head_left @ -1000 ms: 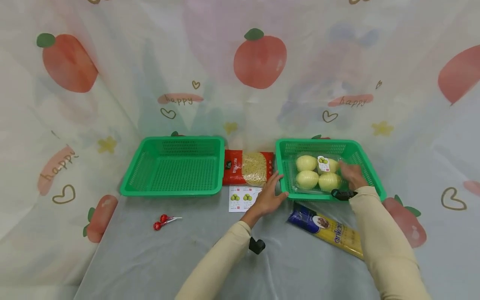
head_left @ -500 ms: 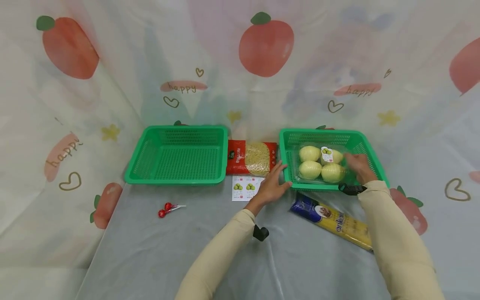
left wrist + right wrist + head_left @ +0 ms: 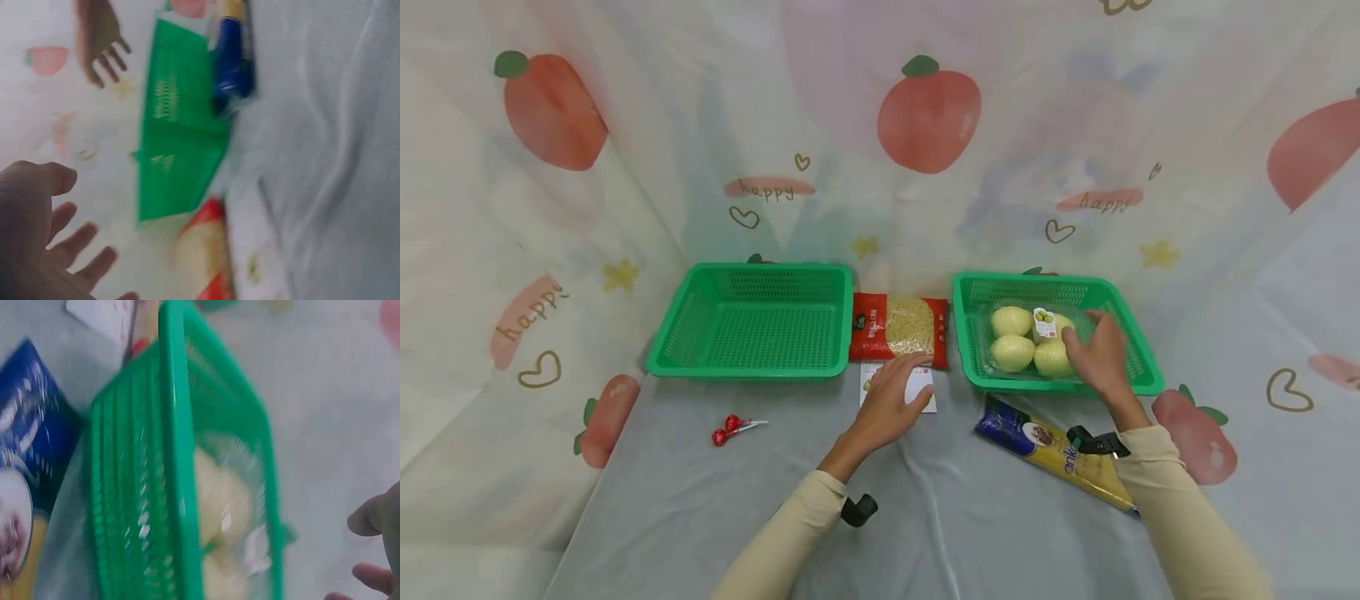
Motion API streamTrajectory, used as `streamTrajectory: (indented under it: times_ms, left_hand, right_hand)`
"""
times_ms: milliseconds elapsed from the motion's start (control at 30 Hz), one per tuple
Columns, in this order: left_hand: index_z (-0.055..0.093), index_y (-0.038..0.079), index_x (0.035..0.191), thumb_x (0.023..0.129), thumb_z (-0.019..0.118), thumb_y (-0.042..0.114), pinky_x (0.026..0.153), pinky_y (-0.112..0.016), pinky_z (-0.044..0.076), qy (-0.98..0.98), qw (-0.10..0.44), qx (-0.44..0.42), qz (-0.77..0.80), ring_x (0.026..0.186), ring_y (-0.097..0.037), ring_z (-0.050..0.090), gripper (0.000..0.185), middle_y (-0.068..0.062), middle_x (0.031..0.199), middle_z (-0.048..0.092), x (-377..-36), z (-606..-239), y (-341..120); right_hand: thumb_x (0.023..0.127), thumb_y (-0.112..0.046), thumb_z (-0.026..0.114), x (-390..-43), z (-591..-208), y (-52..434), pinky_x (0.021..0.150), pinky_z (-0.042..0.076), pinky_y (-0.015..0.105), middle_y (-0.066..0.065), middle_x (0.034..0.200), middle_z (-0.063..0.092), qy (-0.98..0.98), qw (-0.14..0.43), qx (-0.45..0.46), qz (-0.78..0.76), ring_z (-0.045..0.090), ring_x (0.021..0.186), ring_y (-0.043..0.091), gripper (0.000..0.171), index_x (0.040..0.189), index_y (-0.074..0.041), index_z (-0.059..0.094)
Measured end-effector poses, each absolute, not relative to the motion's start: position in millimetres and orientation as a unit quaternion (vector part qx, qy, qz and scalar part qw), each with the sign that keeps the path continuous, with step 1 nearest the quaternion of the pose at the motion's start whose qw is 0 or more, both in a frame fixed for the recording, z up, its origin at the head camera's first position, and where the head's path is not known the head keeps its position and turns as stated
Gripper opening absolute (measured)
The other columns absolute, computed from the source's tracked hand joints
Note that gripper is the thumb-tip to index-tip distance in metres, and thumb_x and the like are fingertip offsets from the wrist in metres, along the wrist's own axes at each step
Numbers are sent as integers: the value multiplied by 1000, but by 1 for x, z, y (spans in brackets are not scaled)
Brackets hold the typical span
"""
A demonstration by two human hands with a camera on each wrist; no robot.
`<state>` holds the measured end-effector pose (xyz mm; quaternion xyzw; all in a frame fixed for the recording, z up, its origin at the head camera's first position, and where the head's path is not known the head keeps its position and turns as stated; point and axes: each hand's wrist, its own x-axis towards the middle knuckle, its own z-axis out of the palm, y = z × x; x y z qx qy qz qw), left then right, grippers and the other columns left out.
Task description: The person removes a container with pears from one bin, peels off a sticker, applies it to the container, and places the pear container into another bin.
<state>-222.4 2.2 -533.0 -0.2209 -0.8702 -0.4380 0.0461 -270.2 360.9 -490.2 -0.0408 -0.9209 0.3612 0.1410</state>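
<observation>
My right hand point(image 3: 1099, 354) hovers over the right part of a clear plastic pack of round pale-green fruits point(image 3: 1012, 353), its thumb and fingers spread. In the right wrist view a gap shows between these fingers and the green basket point(image 3: 178, 450). The pack lies in that basket and bears a white label with a fruit picture point(image 3: 1045, 322). My left hand point(image 3: 889, 407) is in the air above a white sheet of fruit stickers point(image 3: 922, 387), partly hiding it. Its fingers are loosely spread and hold nothing, as the left wrist view also shows.
A second green basket point(image 3: 775, 333) stands at the left with nothing in it. Between the baskets lies a red bag of pasta point(image 3: 912, 327). A blue and yellow pasta pack point(image 3: 1052, 454) lies in front of the right basket, partly behind the right forearm. Red lollipops point(image 3: 726, 430) lie at left.
My left hand has let go of the right basket's rim and moved left over the sticker sheet. My right hand has drawn back from the pack's right end, fingers now spread. The view shifted slightly.
</observation>
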Motion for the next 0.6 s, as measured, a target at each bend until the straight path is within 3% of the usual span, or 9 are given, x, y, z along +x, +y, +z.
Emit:
streamTrajectory:
  times_ms: [133,267,367,433,600]
  left_hand:
    - [66,10,138,104,71,18,103,-46,52,-837,106,-226,-488,121,-22,62,35,-4,131,70,-212,-496,-28]
    - [70,7,130,103,70,12,98,-44,51,-796,188,-242,-521,111,-21,63,27,-5,119,72,-200,-448,-56]
    - [70,9,130,102,71,10,97,-44,51,-792,212,-235,-522,110,-20,61,28,-3,119,71,-187,-428,-72]
    - [70,11,131,102,71,11,98,-44,51,-799,209,-225,-518,113,-18,61,29,-2,120,70,-180,-425,-79]
    - [70,11,130,102,72,13,101,-46,49,-812,195,-205,-510,117,-16,59,28,0,122,69,-170,-435,-88]
  right_hand:
    - [110,-19,53,-244,-465,335,109,36,69,34,147,51,-894,195,11,404,47,136,53,51,152,9,42]
    - [109,-14,59,-218,-430,301,114,40,42,17,137,64,-863,246,60,437,58,129,24,39,144,-1,55]
    - [107,-9,61,-198,-415,279,110,39,23,10,130,69,-848,262,96,450,59,122,7,31,138,-4,62]
    - [106,-6,63,-187,-413,266,109,39,19,10,128,71,-844,259,119,454,59,122,4,30,136,-4,64]
    - [103,0,64,-170,-428,243,106,40,19,8,128,72,-844,234,150,459,61,122,10,32,135,-7,66]
